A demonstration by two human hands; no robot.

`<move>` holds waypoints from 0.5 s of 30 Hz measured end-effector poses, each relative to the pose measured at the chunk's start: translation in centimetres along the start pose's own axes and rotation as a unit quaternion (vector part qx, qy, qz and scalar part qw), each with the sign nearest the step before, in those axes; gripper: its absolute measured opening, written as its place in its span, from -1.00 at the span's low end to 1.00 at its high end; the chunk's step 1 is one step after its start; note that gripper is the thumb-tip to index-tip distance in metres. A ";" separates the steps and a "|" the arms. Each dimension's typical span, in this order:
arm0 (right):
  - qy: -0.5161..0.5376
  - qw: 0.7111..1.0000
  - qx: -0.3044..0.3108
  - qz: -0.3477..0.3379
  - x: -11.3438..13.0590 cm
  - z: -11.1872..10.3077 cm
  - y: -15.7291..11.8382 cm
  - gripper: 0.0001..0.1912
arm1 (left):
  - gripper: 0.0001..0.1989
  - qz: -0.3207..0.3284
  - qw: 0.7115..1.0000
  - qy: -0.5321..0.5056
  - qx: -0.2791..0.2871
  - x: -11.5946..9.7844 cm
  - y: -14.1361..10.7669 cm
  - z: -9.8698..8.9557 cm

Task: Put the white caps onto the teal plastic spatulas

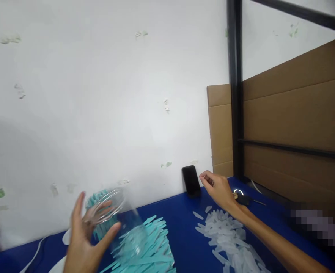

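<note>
A clear, open-mouthed jar (133,223) is tilted at the lower left, slightly blurred, with its mouth toward my left hand (89,239). The fingers of that hand curl behind the rim and the thumb lies at the near side, holding the jar. Beneath and beside it spreads a pile of flat turquoise pieces (156,246). My right hand (217,187) is raised over the back of the table with its fingers pinched together; anything between them is too small to tell. Below my right forearm lies a heap of translucent white pieces (227,235).
Against the white wall leans a black phone (191,181). More turquoise pieces (97,197) stand upright behind my left hand. Keys (241,198) lie on the blue table (181,216) near a black metal post (236,94). Cardboard (295,110) covers the right side; a white cable (35,256) runs at left.
</note>
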State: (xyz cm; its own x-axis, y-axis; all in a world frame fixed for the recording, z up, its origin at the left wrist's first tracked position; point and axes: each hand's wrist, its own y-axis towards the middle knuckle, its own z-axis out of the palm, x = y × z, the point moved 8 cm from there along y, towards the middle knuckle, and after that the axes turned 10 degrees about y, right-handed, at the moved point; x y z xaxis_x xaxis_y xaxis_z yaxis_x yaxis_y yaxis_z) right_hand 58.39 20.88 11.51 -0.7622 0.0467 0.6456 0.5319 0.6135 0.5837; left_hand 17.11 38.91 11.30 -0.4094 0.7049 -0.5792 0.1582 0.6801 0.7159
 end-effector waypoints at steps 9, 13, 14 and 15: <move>-0.084 0.982 0.166 0.021 -3.4 3.0 -2.5 -0.76 | 0.12 0.064 0.985 -0.008 0.159 -7.5 3.4 19.9; -0.109 0.964 0.240 0.034 -2.8 5.0 -4.0 -0.86 | -0.23 0.049 0.982 0.034 0.181 -5.7 3.1 22.5; -0.117 0.959 0.255 0.040 -2.8 5.4 -4.3 -0.82 | -0.25 0.044 0.981 0.046 0.184 -5.3 3.0 22.8; -0.123 0.954 0.270 0.045 -2.8 5.7 -4.6 -0.77 | -0.25 0.040 0.980 0.058 0.185 -5.0 3.0 23.0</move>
State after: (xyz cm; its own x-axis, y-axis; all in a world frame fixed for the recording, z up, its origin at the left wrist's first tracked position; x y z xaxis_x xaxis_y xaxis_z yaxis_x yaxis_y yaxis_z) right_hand 55.95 22.37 4.19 -0.8212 0.2621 0.5068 0.3828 0.9118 0.1488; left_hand 40.28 42.02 7.34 -0.4790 0.7460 -0.4626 0.5010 0.6651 0.5538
